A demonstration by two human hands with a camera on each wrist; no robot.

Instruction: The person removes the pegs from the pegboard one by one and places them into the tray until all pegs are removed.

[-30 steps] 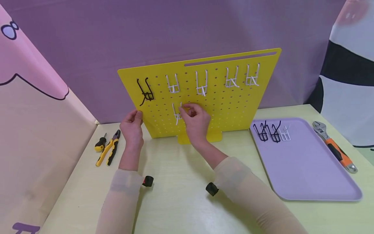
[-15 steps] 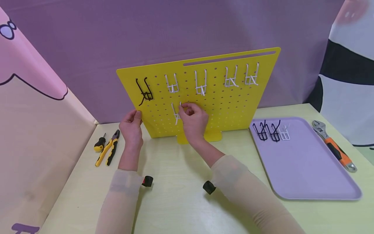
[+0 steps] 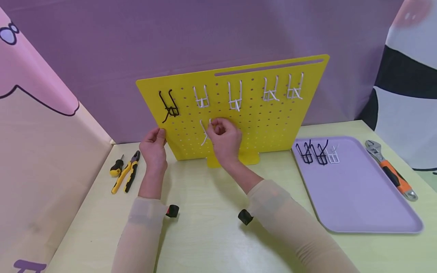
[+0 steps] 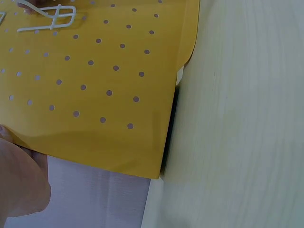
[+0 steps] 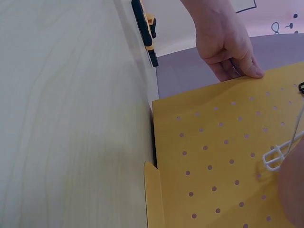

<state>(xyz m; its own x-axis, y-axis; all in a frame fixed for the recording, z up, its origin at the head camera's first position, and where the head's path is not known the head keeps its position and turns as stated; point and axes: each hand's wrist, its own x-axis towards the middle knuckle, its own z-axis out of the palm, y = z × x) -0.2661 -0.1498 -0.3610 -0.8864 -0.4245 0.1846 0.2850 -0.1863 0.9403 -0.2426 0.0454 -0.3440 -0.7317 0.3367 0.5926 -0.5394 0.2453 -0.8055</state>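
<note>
A yellow pegboard (image 3: pixel 259 125) stands upright on the table. My left hand (image 3: pixel 153 149) pinches its left edge between thumb and fingers, as the right wrist view also shows. In front of the board's middle, my right hand (image 3: pixel 225 140) pinches a white wire pegboard hook (image 3: pixel 205 131) by its right side. The hook's far end lies against the board below the top row; whether its tips sit in the holes I cannot tell. Part of this hook (image 4: pixel 59 16) shows in the left wrist view. Along the top hang a black hook (image 3: pixel 170 108) and several white hooks (image 3: pixel 235 100).
On the right, a lilac tray (image 3: pixel 362 204) holds two black hooks (image 3: pixel 319 155) and a white hook (image 3: pixel 333 155). An adjustable wrench (image 3: pixel 390 170) lies across the tray's right rim area. Pliers (image 3: pixel 127 174) and a stubby screwdriver (image 3: pixel 117 168) lie at the left.
The right hand has shifted slightly left, and the white hook in it has turned so that its prong points further left. The left hand stays on the board's edge.
</note>
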